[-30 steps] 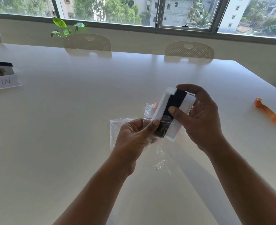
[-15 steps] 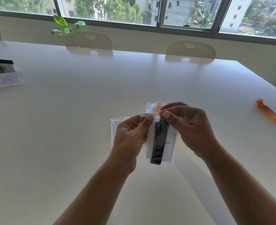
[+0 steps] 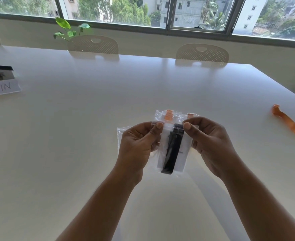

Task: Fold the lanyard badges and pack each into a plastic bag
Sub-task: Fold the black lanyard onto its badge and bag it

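Note:
I hold a clear plastic bag upright above the white table. Inside it sits a white badge card with a black folded lanyard laid down its middle. My left hand pinches the bag's top left corner between thumb and fingers. My right hand pinches the top right corner. Behind the bag, other clear bags with orange lanyards lie on the table, partly hidden by my hands.
An orange lanyard strap lies at the table's right edge. A white sign and a small box stand at the far left. Two white chairs and a green plant are beyond the far edge.
The badge with the black lanyard has slid from my right hand fully down into the bag. Both hands now pinch the bag's top edge at its two corners.

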{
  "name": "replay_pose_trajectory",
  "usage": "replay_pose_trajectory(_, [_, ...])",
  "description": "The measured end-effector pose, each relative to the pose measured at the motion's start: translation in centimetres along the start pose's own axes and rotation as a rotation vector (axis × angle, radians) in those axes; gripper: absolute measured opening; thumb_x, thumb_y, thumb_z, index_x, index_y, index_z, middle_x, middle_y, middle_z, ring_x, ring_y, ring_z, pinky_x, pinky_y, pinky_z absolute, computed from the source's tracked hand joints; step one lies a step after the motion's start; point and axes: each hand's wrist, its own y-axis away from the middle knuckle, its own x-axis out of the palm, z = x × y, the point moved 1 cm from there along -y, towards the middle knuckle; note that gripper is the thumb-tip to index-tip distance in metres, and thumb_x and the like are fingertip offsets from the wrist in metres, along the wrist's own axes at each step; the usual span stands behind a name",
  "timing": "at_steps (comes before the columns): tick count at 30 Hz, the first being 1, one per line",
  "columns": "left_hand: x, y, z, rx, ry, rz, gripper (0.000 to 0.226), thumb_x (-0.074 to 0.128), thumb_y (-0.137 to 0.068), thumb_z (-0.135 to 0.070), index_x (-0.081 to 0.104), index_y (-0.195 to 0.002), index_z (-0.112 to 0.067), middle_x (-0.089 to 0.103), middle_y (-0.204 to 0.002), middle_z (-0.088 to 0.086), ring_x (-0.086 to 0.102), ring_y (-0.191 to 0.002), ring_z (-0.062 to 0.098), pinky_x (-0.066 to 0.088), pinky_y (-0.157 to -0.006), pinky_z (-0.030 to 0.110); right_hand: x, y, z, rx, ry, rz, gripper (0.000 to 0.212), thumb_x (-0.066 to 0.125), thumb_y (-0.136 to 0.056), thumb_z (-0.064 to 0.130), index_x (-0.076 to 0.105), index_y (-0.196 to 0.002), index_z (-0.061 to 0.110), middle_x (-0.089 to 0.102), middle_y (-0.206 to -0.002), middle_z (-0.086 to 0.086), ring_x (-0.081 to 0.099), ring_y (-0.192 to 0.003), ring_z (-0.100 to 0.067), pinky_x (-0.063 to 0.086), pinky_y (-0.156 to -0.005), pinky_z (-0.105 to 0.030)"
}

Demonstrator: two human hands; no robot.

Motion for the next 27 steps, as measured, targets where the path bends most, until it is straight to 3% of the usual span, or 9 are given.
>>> replay_pose_trajectory(3, [0.3, 0.1, 0.3, 0.003, -0.027, 0.001, 0.021, 0.070, -0.085, -0.026, 0.077, -0.095, -0.009, 0.075, -0.090, 0.014, 0.065, -0.080, 0.026, 0.055, -0.081, 0.043, -0.4, 0.6, -0.6, 0.040, -0.029, -0.054, 0.036, 0.082, -0.061, 0.037, 0.067, -0.077, 0.008, 0.063, -0.074, -0.010, 0.060, -0.074, -0.022, 0.052, -0.074, -0.040])
replay_pose_trajectory(6, [0.4, 0.2, 0.5, 0.023, -0.093, -0.011, 0.013, 0.075, -0.078, -0.028, 0.075, -0.085, -0.018, 0.074, -0.085, 0.011, 0.067, -0.078, 0.024, 0.057, -0.076, 0.038, -0.8, 0.8, -1.1, 0.013, -0.034, -0.102, 0.029, 0.086, -0.058, 0.036, 0.065, -0.063, 0.016, 0.058, -0.065, -0.006, 0.053, -0.068, -0.021, 0.046, -0.070, -0.037])
replay_pose_trajectory(9, [0.3, 0.1, 0.8, 0.030, -0.150, -0.018, 0.008, 0.076, -0.074, -0.031, 0.074, -0.076, -0.024, 0.073, -0.081, 0.010, 0.068, -0.079, 0.024, 0.060, -0.077, 0.038, -1.2, 0.9, -1.5, -0.017, -0.071, -0.077, 0.036, 0.091, -0.056, 0.044, 0.067, -0.063, 0.019, 0.060, -0.064, 0.001, 0.053, -0.065, -0.017, 0.046, -0.066, -0.030])
replay_pose_trajectory(13, [0.3, 0.0, 1.2, -0.040, 0.003, 0.072, 0.002, 0.074, -0.074, -0.029, 0.074, -0.073, -0.026, 0.070, -0.076, 0.000, 0.065, -0.077, 0.017, 0.056, -0.077, 0.033, -1.8, 1.1, -1.4, 0.006, -0.086, -0.040, 0.037, 0.090, -0.056, 0.048, 0.072, -0.071, 0.020, 0.068, -0.073, -0.001, 0.060, -0.079, -0.025, 0.053, -0.080, -0.046])
replay_pose_trajectory(15, [0.2, 0.0, 1.2, -0.020, 0.009, 0.108, 0.002, 0.073, -0.076, -0.029, 0.074, -0.075, -0.027, 0.072, -0.078, 0.000, 0.067, -0.080, 0.017, 0.057, -0.078, 0.033, -2.2, 1.2, -0.9, -0.087, 0.011, -0.079, 0.026, 0.088, -0.062, 0.040, 0.072, -0.069, 0.021, 0.069, -0.070, 0.004, 0.062, -0.071, -0.017, 0.053, -0.073, -0.034])
replay_pose_trajectory(17, [0.2, -0.1, 1.0, 0.106, -0.135, 0.054, 0.004, 0.072, -0.080, -0.028, 0.074, -0.077, -0.029, 0.074, -0.077, -0.001, 0.070, -0.076, 0.015, 0.057, -0.070, 0.028, -2.4, 1.2, -0.5, -0.162, 0.037, -0.124, 0.021, 0.089, -0.063, 0.034, 0.072, -0.065, 0.021, 0.069, -0.066, 0.006, 0.060, -0.063, -0.012, 0.050, -0.065, -0.026])
replay_pose_trajectory(21, [0.0, -0.1, 1.3, 0.526, -0.615, -0.075, 0.010, 0.063, -0.096, -0.030, 0.064, -0.086, -0.031, 0.070, -0.074, -0.009, 0.069, -0.064, 0.008, 0.051, -0.058, 0.016, -2.1, 1.4, -0.5, -0.151, -0.046, -0.138, 0.027, 0.090, -0.056, 0.037, 0.071, -0.061, 0.020, 0.067, -0.060, 0.004, 0.057, -0.056, -0.012, 0.049, -0.059, -0.027])
replay_pose_trajectory(25, [0.0, 0.2, 2.3, 0.626, -0.778, -0.125, 0.044, 0.038, -0.102, -0.041, 0.057, -0.076, -0.011, 0.057, -0.055, -0.006, 0.055, -0.048, 0.012, 0.046, -0.046, 0.031, -1.5, 1.4, -0.5, -0.110, -0.150, -0.097, 0.038, 0.091, -0.052, 0.048, 0.071, -0.063, 0.018, 0.066, -0.061, 0.001, 0.055, -0.058, -0.015, 0.049, -0.063, -0.032])
replay_pose_trajectory(27, [-0.1, 0.1, 2.5, 0.626, -0.780, -0.173, 0.047, 0.038, -0.103, -0.039, 0.056, -0.070, -0.011, 0.044, -0.047, -0.010, 0.044, -0.042, 0.009, 0.037, -0.042, 0.025, -1.5, 1.5, -0.5, -0.091, -0.153, -0.124, 0.041, 0.091, -0.050, 0.050, 0.071, -0.063, 0.017, 0.066, -0.062, -0.001, 0.054, -0.061, -0.021, 0.048, -0.066, -0.037])
